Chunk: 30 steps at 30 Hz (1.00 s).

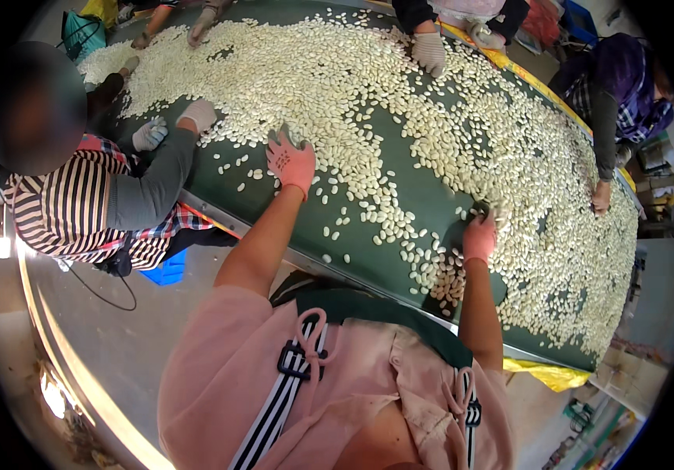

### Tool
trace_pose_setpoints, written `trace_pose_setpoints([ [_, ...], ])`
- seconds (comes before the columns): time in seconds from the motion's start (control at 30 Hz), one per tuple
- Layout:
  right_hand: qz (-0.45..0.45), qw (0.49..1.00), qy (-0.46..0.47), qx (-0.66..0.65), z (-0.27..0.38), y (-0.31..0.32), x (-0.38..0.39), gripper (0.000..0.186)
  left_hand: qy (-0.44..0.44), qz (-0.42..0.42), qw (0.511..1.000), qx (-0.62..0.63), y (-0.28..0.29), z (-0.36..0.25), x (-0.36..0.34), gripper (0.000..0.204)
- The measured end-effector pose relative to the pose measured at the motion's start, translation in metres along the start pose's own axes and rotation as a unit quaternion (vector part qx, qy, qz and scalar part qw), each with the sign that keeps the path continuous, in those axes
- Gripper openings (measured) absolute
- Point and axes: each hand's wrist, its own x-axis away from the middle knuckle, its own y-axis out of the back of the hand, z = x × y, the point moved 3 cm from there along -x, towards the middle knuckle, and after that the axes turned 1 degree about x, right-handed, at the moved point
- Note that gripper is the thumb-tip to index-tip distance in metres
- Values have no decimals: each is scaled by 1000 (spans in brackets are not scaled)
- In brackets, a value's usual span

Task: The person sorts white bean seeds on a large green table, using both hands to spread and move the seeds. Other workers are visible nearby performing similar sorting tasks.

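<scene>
Large white beans (337, 94) lie thickly over a dark green belt-like surface (423, 196). My left hand (291, 162), in a pink glove with grey fingertips, rests on the near edge of the bean layer with its fingers spread. My right hand (478, 237), gloved alike, reaches in among the beans on the right. Its dark fingertips are smeared and partly hidden, so whether they hold any beans does not show. Just below it, beside my right forearm, lies a small cluster of darker, brownish beans (445, 283).
A person in a striped top (63, 204) works close on my left. Across the surface, several others sort, including a gloved hand (429, 53) and a person in purple (627, 86). A metal rim (337, 274) runs along my side. Yellow sheeting (548, 374) hangs at the near right.
</scene>
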Motion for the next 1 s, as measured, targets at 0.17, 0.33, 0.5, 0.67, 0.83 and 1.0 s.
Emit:
trace_pose_setpoints([
  [0.17, 315, 933, 124, -122, 47, -29, 72, 28, -132, 149, 965, 168, -44, -47, 25, 62],
  [0.33, 408, 896, 161, -63, 109, -51, 131, 38, -69, 433, 810, 391, -61, -87, 49, 53],
  [0.5, 100, 989, -61, 85, 103, -17, 98, 37, -238, 97, 927, 272, -53, -22, -106, 32],
  [0.67, 39, 993, -30, 109, 80, 9, 163, 32, -225, 48, 973, 19, -74, 31, -224, 54],
  [0.83, -53, 980, -123, 146, 53, 8, 182, 31, -14, 179, 982, 54, -97, 5, -224, 64],
  [1.0, -48, 977, -153, 141, 67, -1, 179, 30, -8, 580, 702, 413, -124, -55, -131, 60],
])
